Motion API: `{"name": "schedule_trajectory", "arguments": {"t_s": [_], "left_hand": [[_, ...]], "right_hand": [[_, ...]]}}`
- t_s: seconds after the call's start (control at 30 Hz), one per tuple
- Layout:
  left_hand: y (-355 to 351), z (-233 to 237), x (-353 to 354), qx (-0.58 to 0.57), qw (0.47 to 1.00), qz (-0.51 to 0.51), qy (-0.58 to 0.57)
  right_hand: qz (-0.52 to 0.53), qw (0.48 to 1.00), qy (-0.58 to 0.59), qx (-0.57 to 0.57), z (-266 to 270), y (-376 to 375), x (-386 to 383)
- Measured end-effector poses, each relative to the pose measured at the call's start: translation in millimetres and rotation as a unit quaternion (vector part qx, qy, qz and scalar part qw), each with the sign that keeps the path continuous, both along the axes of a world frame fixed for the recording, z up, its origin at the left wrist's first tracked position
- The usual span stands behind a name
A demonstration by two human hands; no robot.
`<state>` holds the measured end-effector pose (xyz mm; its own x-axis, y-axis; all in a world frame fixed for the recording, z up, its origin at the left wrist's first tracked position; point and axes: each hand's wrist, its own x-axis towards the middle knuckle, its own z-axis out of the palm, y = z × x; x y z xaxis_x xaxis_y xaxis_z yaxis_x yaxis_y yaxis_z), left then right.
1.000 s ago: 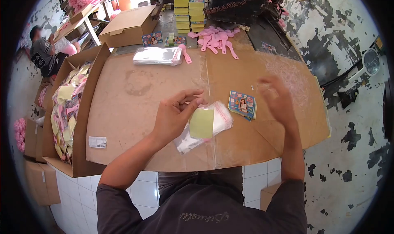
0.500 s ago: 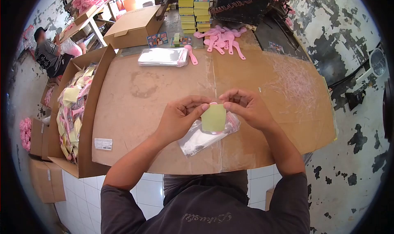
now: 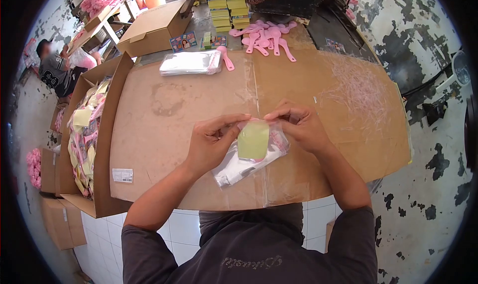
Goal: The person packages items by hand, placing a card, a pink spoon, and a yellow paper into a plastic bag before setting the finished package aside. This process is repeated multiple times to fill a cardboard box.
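My left hand [image 3: 213, 138] and my right hand [image 3: 301, 125] meet over the middle of the cardboard-topped table. Each pinches an upper corner of a clear plastic bag [image 3: 253, 120]. A pale yellow-green card [image 3: 253, 140] shows through the film, with a bit of pink at its top and bottom edges. What the pink belongs to is mostly hidden by the card. Beneath the hands lies a stack of clear plastic bags [image 3: 233, 168], set at an angle.
At the back are another bag stack [image 3: 186, 63], a pink spoon-shaped brush [image 3: 226, 59], a pile of similar pink pieces [image 3: 271, 37] and stacked cards [image 3: 217, 7]. A carton of filled packets [image 3: 113, 134] stands left. Plastic strips [image 3: 356, 90] lie right. A person [image 3: 55, 67] sits far left.
My fingers have shifted from the card's top edge to the bag's upper corners, a little farther apart. Clear film now shows around the card. The view has moved slightly.
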<state>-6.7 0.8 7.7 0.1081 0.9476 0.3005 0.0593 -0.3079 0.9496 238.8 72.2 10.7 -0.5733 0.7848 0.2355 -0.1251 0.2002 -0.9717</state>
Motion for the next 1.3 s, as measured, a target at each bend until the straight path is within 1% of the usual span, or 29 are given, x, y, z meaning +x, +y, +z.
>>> {"name": "schedule_trajectory", "arguments": {"t_s": [0.17,0.27,0.3,0.4,0.47,0.5,0.57,0.6,0.7,0.8,0.87,0.97,1.0,1.07,1.1,1.13,1.17,1.2,1.23,1.27,1.3], "left_hand": [[1.0,4.0,-1.1,-0.023,0.999,-0.027,-0.013],[4.6,-0.4,-4.0,-0.005,0.998,-0.060,-0.003],[6.0,-3.1,-4.2,-0.017,0.998,-0.059,-0.022],[7.2,-5.7,-4.8,-0.066,0.993,-0.066,-0.077],[6.1,-0.4,-7.7,-0.113,0.984,-0.080,-0.110],[5.9,-0.2,-6.3,-0.118,0.987,-0.069,-0.089],[4.7,-0.5,-1.0,-0.129,0.990,-0.046,-0.046],[4.9,0.6,0.7,-0.135,0.988,-0.043,-0.056],[4.8,2.9,2.4,-0.139,0.987,-0.033,-0.079],[4.1,3.8,1.8,-0.111,0.990,-0.020,-0.087],[2.6,10.3,4.5,-0.092,0.992,0.002,-0.089],[-1.5,20.1,8.9,-0.083,0.993,-0.025,-0.080],[-3.7,24.3,4.8,-0.124,0.991,-0.051,-0.030],[-7.6,33.0,-14.9,-0.203,0.972,-0.099,0.069],[-11.9,33.7,-24.1,-0.192,0.978,-0.072,0.050],[-18.6,33.3,-34.1,-0.181,0.982,-0.045,0.032],[-25.2,33.1,-46.4,-0.169,0.985,-0.017,0.014],[-32.8,33.0,-63.6,-0.129,0.991,0.041,0.010],[-38.4,21.4,-84.2,-0.069,0.988,0.139,-0.024],[-42.0,14.5,-100.6,0.003,0.966,0.236,-0.108],[-43.4,3.0,-126.8,0.065,0.932,0.269,-0.232]], "right_hand": [[0.002,0.999,-0.037,0.035,3.0,0.1,2.7],[-0.002,0.997,-0.057,0.053,-0.9,2.9,5.2],[-0.006,0.996,-0.065,0.061,-1.0,3.6,5.9],[0.010,0.999,-0.036,0.008,6.7,1.3,7.3],[-0.008,0.995,-0.073,0.065,8.2,-0.5,5.8],[-0.017,0.991,-0.091,0.094,8.5,-0.7,5.3],[0.002,0.994,-0.083,0.076,2.7,2.1,5.5],[0.012,0.995,-0.079,0.067,-0.6,3.1,5.2],[0.008,0.999,-0.016,-0.031,-4.7,0.2,-0.9],[0.088,0.994,-0.047,-0.036,4.6,-3.0,0.7],[0.088,0.994,-0.046,-0.047,2.7,-2.6,0.0],[0.093,0.995,-0.017,-0.037,6.4,-2.5,-3.5],[0.095,0.995,-0.004,-0.033,7.8,-3.5,-4.3],[0.062,0.998,-0.013,-0.023,11.7,-5.0,-0.5],[0.045,0.999,-0.016,-0.018,14.4,-4.9,2.6],[0.011,0.994,-0.095,0.056,20.3,-3.9,7.6],[-0.024,0.976,-0.172,0.130,28.5,-0.5,14.4],[-0.060,0.946,-0.246,0.201,31.9,3.8,21.5],[-0.076,0.933,-0.266,0.230,28.5,9.7,27.9],[-0.091,0.918,-0.287,0.259,23.4,17.1,34.4],[-0.106,0.901,-0.307,0.287,20.3,23.0,41.2]]}}
